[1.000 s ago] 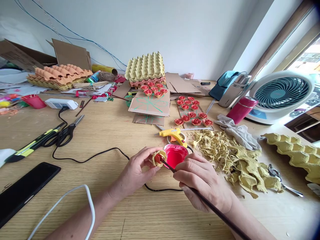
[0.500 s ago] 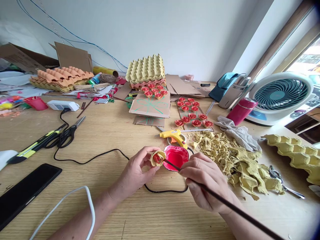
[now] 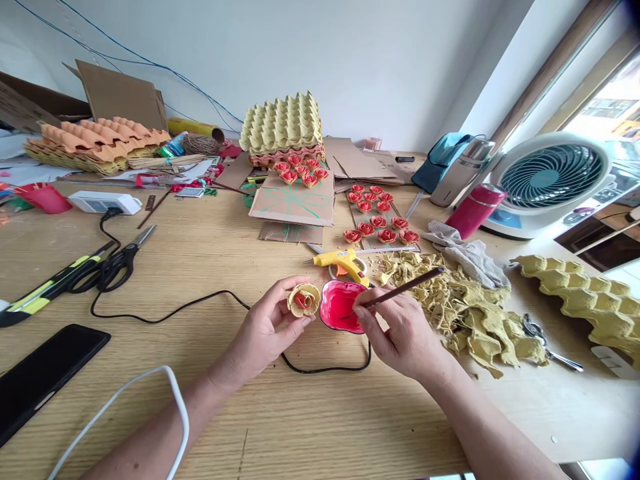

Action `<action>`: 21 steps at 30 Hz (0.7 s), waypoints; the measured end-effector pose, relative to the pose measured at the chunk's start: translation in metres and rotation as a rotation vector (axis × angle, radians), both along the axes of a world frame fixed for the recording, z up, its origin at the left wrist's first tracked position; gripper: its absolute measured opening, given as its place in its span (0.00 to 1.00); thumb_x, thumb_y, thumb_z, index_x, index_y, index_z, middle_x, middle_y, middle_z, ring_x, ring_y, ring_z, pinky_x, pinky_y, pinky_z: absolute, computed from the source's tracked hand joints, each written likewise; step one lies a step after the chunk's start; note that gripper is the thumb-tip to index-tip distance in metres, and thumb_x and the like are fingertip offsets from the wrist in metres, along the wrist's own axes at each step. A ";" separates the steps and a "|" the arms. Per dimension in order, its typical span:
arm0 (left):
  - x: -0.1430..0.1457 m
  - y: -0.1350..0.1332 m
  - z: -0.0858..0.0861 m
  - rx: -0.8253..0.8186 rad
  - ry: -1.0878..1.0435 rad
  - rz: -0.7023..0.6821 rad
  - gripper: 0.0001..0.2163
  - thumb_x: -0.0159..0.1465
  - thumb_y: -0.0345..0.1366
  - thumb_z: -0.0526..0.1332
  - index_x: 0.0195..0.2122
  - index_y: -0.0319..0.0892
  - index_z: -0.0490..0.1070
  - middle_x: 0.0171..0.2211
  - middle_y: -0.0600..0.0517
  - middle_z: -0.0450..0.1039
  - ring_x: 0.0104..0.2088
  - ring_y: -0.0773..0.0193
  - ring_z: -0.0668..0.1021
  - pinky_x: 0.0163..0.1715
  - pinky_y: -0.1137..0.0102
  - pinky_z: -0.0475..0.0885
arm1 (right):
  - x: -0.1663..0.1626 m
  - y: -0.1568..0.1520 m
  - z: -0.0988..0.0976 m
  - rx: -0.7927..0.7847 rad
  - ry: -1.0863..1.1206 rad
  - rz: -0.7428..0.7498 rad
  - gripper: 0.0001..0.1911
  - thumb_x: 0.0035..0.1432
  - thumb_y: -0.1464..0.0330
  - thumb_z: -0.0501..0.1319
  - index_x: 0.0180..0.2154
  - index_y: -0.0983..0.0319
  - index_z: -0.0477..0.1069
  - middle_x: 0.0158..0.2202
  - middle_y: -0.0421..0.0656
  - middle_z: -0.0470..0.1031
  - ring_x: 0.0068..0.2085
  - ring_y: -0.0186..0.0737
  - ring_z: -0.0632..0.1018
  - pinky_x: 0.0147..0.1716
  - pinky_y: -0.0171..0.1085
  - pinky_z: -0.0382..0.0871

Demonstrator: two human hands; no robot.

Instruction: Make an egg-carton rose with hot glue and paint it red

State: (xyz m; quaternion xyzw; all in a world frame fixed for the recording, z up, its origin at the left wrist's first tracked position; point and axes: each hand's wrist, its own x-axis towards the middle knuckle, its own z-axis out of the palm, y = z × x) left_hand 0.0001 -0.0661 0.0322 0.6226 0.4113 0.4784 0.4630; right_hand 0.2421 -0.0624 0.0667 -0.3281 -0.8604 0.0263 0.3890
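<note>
Between the fingers and thumb of my left hand (image 3: pixel 267 333) is an egg-carton flower (image 3: pixel 304 301), its centre red and its outer petals bare yellow. My right hand (image 3: pixel 403 327) pinches a dark paintbrush (image 3: pixel 407 287), whose handle slants up to the right. The brush's tip end reaches into a small bowl (image 3: pixel 327 291) of red paint, just right of the flower. Behind the bowl lies a yellow glue gun (image 3: pixel 343 260). Several red-painted flowers (image 3: pixel 386 235) stand on cardboard farther back.
Torn yellow carton scraps (image 3: pixel 450 300) lie right of my right hand, near a carton piece (image 3: pixel 580 293). Scissors (image 3: pixel 115 263), a cutter (image 3: pixel 55 283) and a black phone (image 3: pixel 50 377) lie left. A cable (image 3: pixel 170 313) crosses the table. A fan (image 3: pixel 550 180) stands back right.
The brush has moved from the flower into the paint bowl, its handle swinging from lower right to upper right. The flower now faces up more. The view has shifted slightly.
</note>
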 end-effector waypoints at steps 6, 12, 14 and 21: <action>-0.001 -0.001 0.002 -0.106 -0.069 -0.041 0.23 0.64 0.34 0.66 0.59 0.44 0.64 0.47 0.47 0.78 0.40 0.61 0.84 0.35 0.72 0.80 | 0.000 0.002 -0.001 -0.026 -0.060 -0.005 0.09 0.70 0.72 0.54 0.35 0.60 0.67 0.30 0.42 0.77 0.28 0.38 0.74 0.33 0.37 0.66; -0.001 -0.002 0.004 0.059 0.128 0.060 0.22 0.62 0.31 0.66 0.57 0.44 0.68 0.49 0.48 0.78 0.45 0.61 0.81 0.43 0.70 0.79 | 0.000 0.001 0.001 -0.064 -0.051 0.023 0.09 0.70 0.72 0.55 0.34 0.60 0.67 0.29 0.42 0.77 0.29 0.38 0.75 0.32 0.37 0.66; 0.000 -0.002 0.004 0.107 0.183 0.078 0.22 0.61 0.30 0.65 0.57 0.44 0.69 0.49 0.48 0.77 0.43 0.62 0.81 0.40 0.71 0.79 | 0.002 0.000 0.001 -0.041 0.014 0.017 0.08 0.69 0.73 0.56 0.35 0.60 0.67 0.29 0.41 0.76 0.28 0.37 0.74 0.32 0.36 0.66; 0.001 -0.005 0.006 0.267 0.364 0.112 0.20 0.61 0.28 0.65 0.55 0.45 0.71 0.47 0.49 0.77 0.39 0.64 0.80 0.38 0.71 0.79 | 0.005 -0.009 -0.002 0.022 0.291 0.078 0.07 0.66 0.76 0.56 0.42 0.60 0.70 0.31 0.43 0.76 0.31 0.39 0.75 0.34 0.40 0.69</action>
